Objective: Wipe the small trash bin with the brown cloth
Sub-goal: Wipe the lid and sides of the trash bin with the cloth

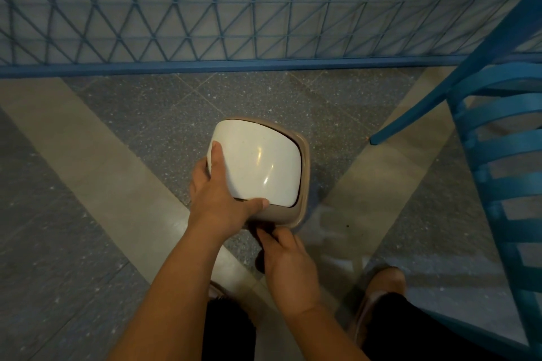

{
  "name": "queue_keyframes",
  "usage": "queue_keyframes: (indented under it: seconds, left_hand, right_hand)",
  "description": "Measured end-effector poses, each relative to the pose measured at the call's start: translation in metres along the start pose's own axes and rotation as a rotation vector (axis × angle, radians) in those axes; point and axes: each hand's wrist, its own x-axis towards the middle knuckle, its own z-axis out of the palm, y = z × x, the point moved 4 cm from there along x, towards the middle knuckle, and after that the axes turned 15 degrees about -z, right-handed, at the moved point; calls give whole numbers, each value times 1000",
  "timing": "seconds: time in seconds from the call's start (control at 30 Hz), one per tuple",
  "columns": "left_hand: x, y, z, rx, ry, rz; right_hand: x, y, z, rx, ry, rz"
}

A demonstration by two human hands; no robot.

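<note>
White and glossy on its domed lid, tan at the rim, the small trash bin sits above the floor in your left hand, fingers curled round its edge. Your right hand reaches beneath; whether it holds anything, you cannot tell.

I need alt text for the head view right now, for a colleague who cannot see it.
A person's left hand grips the near-left edge of a small trash bin with a white domed lid, held above a speckled floor. The right hand reaches under the bin, its fingers curled and partly hidden. A blue chair stands at right, before a blue lattice fence.
</note>
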Motion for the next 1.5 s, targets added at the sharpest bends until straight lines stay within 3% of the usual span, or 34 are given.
queue_keyframes:
  seconds: [0.13,0.3,0.5,0.57,0.77,0.93,1.1,1.23,1.3,1.4,1.5]
  left_hand:
    - [7,1,1,71,-35,20]
    - [5,4,-13,215,-29,15]
    - [2,-19,-38,82,100,-34]
    - [3,-20,-37,68,77,-32]
    - [7,-24,-29,194,77,44]
    - [15,-29,-22,81,26,99]
    - [16,-29,-21,-164,44,188]
    - [18,-29,-20,-144,8,185]
    - [17,-29,-21,-80,-37,114]
    - [15,-25,-20,-30,-21,128]
    - [17,-21,-17,-47,-20,123]
  right_hand:
    - [-12,23,-11,1,10,-19]
    - [-30,82,-41,280,291,404]
    - [5,84,-77,531,404,475]
    - [24,75,-87,564,444,441]
    - [83,28,-116,438,477,104]
    - [122,-8,-89,211,273,25]
    - [125,-61,-50,163,184,-227]
    - [108,-42,-54,107,109,-360]
    - [101,-17,-68,69,139,-347]
    - [109,19,-90,84,244,-103]
    - [132,6,-86,71,248,-32]
